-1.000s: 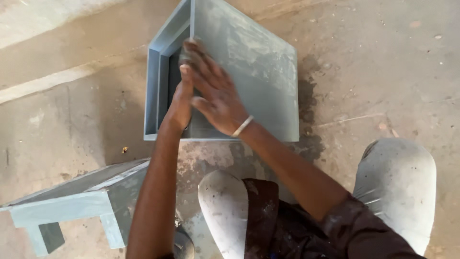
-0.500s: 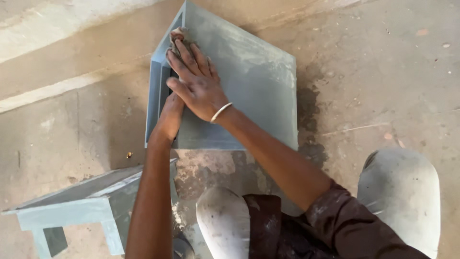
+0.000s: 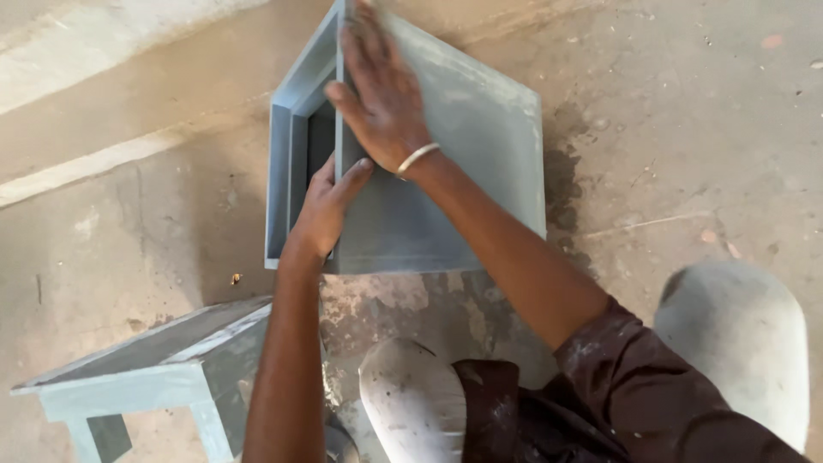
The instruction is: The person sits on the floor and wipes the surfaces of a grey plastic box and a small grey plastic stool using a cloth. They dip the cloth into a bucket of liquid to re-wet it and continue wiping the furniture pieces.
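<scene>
Both of your hands are on the grey-blue box (image 3: 446, 171), which lies on its side on the concrete floor (image 3: 703, 129) just ahead of your knees. Your right hand (image 3: 381, 90) is spread flat, fingers extended, pressed against the broad upward-facing panel near its upper left edge; whether a sanding pad or cloth sits under the palm cannot be told, since the hand is blurred and covers whatever is beneath it. Your left hand (image 3: 326, 206) curls over the panel's left edge, thumb on top and fingers hidden in the dark hollow, so it grips the edge and steadies the piece.

Judging by the flat palm and the bracing grip, the step in hand looks like rubbing or smoothing the painted face, with the far corner being worked now. If so, the next move calls for even pressure as you draw the right hand back across the panel, while the left keeps the box from sliding on the dusty floor.

A small bench (image 3: 146, 369) in the same grey-blue paint stands to your left, apart from the box. Your pale trouser knees (image 3: 411, 403) frame the lower edge of the view.
</scene>
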